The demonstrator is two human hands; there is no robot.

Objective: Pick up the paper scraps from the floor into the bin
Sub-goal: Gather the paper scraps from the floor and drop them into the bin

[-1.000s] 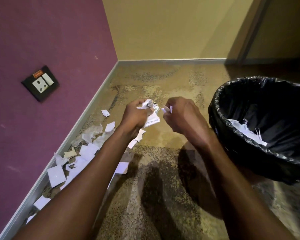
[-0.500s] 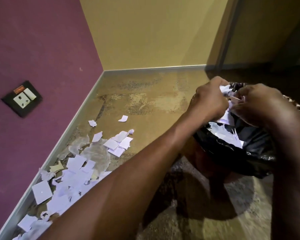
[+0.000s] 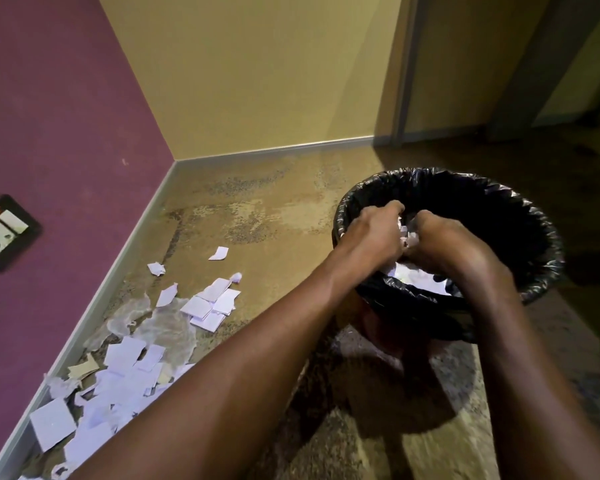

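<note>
On the left, the paper scraps (image 3: pixel 125 368) on the floor (image 3: pixel 257 216) lie as they did a moment ago: a thick pile along the skirting of the purple wall (image 3: pixel 66 116), under the socket plate (image 3: pixel 4 232), and a small stack of squares with a few loose pieces a little further out. What has changed is the place of my hands. One second ago they were low over the floor, gathering a bundle between them; half a second ago they were at the rim of the bin; now both are down inside the mouth of the bin (image 3: pixel 520 216), over its black liner. For the task this means that one handful is at the point of release, but I judge that most of the work is still to do, because the large pile remains on the floor, well apart from the bin. The left hand (image 3: pixel 371 237) reaches across from the lower left with the forearm stretched, the knuckles up and the fingers curled downward; its grip is closed on the bundle of scraps (image 3: pixel 404 237), of which only a small white part shows between the two hands. The right hand (image 3: pixel 444 244) comes in from the lower right, just beside the left one and touching the same bundle, its fingers also curled around the paper. Under the wrists, more white paper (image 3: pixel 420 280) lies already inside the bin. I think the next move needs only to open both hands there.
</note>
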